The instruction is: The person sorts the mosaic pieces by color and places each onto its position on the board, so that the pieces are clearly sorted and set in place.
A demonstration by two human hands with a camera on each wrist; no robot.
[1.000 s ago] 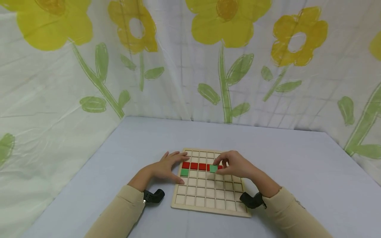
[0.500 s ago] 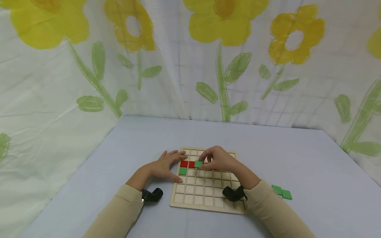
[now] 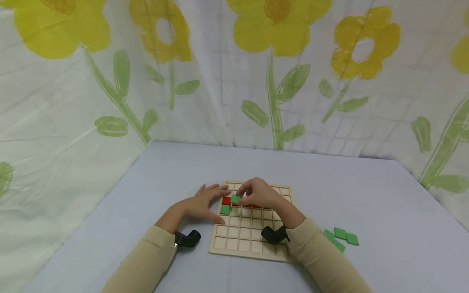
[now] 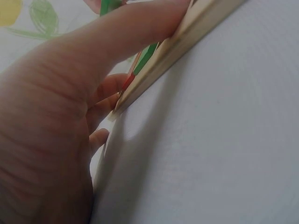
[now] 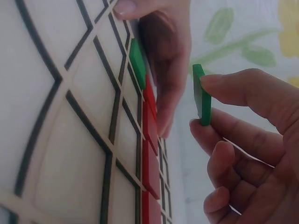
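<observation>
Pinching a square green tile (image 5: 203, 95) between thumb and fingertip, the right hand (image 3: 261, 193) holds it over the wooden grid board (image 3: 244, 244), apart from its cells. At the board's left edge, the left hand (image 3: 200, 206) is spread wide, thumb resting on the rim. Red tiles (image 3: 226, 200) line one board row, a seated green tile (image 3: 225, 209) beside them; loose green tiles (image 3: 352, 239) lie right of the board.

Yellow-flowered white sheeting (image 3: 220, 89) hangs behind a pale table (image 3: 337, 187).
</observation>
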